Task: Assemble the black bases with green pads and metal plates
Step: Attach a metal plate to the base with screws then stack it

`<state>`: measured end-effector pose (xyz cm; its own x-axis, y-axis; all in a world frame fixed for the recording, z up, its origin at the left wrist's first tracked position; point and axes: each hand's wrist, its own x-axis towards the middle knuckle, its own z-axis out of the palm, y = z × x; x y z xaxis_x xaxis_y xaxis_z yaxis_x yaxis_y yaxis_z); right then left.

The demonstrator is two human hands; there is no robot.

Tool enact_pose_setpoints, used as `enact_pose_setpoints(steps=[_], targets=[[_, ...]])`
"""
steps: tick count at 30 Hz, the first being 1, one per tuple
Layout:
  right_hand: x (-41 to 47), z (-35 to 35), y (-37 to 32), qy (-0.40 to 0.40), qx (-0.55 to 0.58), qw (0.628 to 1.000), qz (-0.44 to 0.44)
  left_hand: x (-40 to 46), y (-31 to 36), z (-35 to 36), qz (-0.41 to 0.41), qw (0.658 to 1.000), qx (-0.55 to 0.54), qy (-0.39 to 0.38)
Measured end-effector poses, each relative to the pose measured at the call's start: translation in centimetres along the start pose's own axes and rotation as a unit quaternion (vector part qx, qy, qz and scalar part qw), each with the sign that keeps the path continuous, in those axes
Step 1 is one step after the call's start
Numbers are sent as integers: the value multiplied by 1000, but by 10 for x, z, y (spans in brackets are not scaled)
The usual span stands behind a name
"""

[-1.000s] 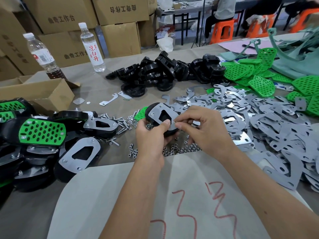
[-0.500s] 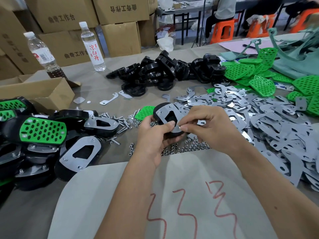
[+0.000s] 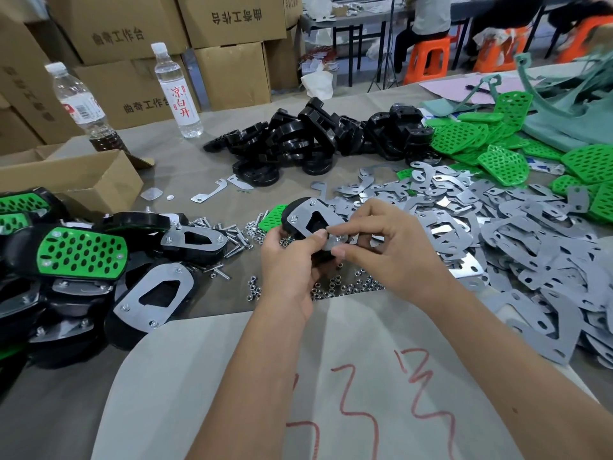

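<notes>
Cardboard boxes point(image 3: 229, 19) back our cluttered table point(image 3: 185, 171). At centre, our left hand point(image 3: 292, 260) grips the black base point(image 3: 292, 214) with its metal plate point(image 3: 313, 220); our right hand point(image 3: 394, 250) pinches the near corner. Rigid, light, probably slippery: hold the rim.

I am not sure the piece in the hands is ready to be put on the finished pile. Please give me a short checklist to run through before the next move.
1. Left hand grips the black base: ok.
2. Metal plate lies flat on the base: ok.
3. Two far corner screws on the plate have nuts: ok.
4. Near corner fastener under the right hand fingertips is seated: cannot tell, the fingers hide it.
5. Green pad fitted on the underside: cannot tell, that face is turned away.
6. Spare nuts lie within reach on the table: ok.
</notes>
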<state>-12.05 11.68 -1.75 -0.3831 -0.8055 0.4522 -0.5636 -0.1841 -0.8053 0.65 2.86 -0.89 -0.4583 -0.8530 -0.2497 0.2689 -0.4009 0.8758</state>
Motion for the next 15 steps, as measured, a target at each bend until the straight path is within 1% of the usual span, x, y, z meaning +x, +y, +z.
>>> enact_pose_setpoints(steps=[4,9,12,15], targets=[[-1,2,0,10,-7,1000,-11,0,-1,1,-1,1000,-7,13],[1,3,4,39,48,998,6,-3,-2,1,10,1000,17,-5],[1,5,4,56,46,997,23,-3,-3,2,17,1000,26,-1],[0,5,6,57,42,997,11,-3,-3,2,15,1000,25,4]])
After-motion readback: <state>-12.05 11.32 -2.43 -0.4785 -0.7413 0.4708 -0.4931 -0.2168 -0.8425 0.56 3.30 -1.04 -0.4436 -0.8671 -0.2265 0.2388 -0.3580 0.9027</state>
